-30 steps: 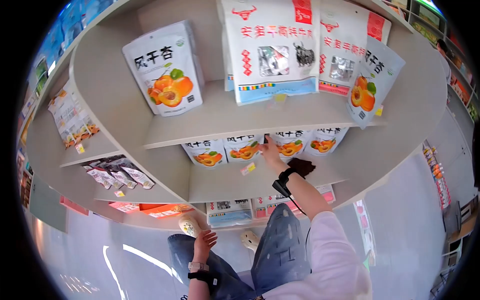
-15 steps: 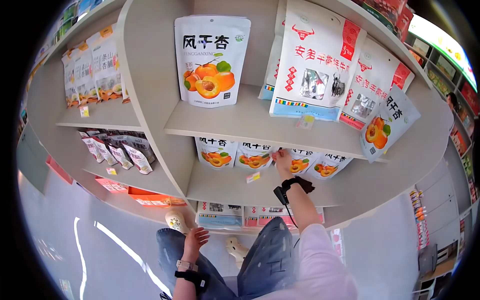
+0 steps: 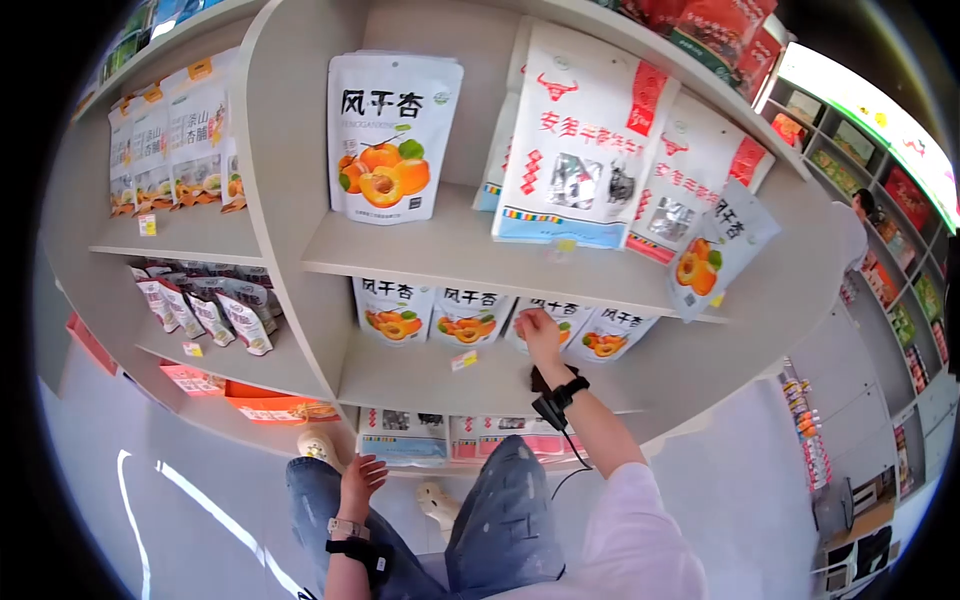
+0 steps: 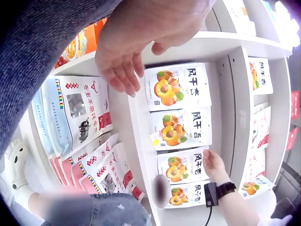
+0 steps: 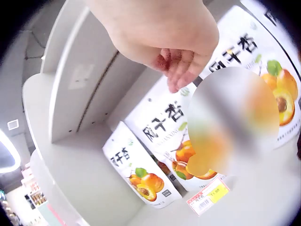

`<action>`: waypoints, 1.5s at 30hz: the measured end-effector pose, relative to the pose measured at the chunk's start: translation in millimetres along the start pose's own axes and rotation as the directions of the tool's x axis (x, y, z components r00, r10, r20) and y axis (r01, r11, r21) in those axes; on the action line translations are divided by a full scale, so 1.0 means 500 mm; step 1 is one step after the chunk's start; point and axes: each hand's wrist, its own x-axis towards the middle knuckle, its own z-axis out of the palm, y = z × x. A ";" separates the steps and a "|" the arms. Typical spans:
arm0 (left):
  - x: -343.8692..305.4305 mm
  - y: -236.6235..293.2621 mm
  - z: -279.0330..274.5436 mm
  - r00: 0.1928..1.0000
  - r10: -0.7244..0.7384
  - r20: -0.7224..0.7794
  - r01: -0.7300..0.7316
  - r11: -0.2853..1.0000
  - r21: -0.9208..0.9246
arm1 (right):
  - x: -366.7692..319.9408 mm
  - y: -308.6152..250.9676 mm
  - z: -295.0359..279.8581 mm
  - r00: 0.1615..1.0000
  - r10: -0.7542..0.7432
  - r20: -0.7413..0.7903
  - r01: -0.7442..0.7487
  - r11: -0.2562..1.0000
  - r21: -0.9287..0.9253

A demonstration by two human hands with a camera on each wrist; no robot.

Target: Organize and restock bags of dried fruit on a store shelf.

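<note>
The person faces a set of white shelves, knees bent, in blue jeans (image 3: 505,520). The right hand (image 3: 540,332) is raised to the middle shelf (image 3: 410,378), where four apricot pouches stand upright in a row. Its fingers (image 5: 181,70) are held together and loosely bent, and their tips lie at the top edge of the third pouch (image 3: 574,312) from the left. The thumb is hidden, so a pinch cannot be confirmed. The left wrist view shows the same hand (image 4: 212,164) lying over the upper corner of that pouch (image 4: 181,168), which stands between its neighbours and touches both. A black strap (image 3: 558,398) sits on the right wrist, with a cable running down the forearm. A yellow and white price tag (image 3: 463,360) hangs on the shelf edge, just left of the hand. The left hand (image 3: 362,476) rests on the left knee, fingers relaxed and slightly spread, and holds nothing. On the shelf above stand a large apricot pouch (image 3: 392,135) and white bags with red print (image 3: 580,140), and one small apricot pouch (image 3: 715,250) leans tilted at the right end.
</note>
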 end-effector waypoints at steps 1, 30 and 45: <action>0.001 -0.003 0.001 1.000 0.002 -0.008 -0.002 1.000 0.013 | -0.021 -0.063 -0.028 0.999 -0.035 0.009 0.036 0.998 -0.042; -0.020 -0.020 -0.022 0.999 0.015 -0.037 -0.016 1.000 -0.021 | -0.101 -0.420 -0.529 0.877 -0.320 -0.358 0.273 0.946 -0.178; -0.023 -0.012 0.009 0.998 -0.019 -0.062 0.022 0.999 0.045 | -0.206 -0.042 -0.201 0.948 0.290 0.129 -0.310 0.935 0.175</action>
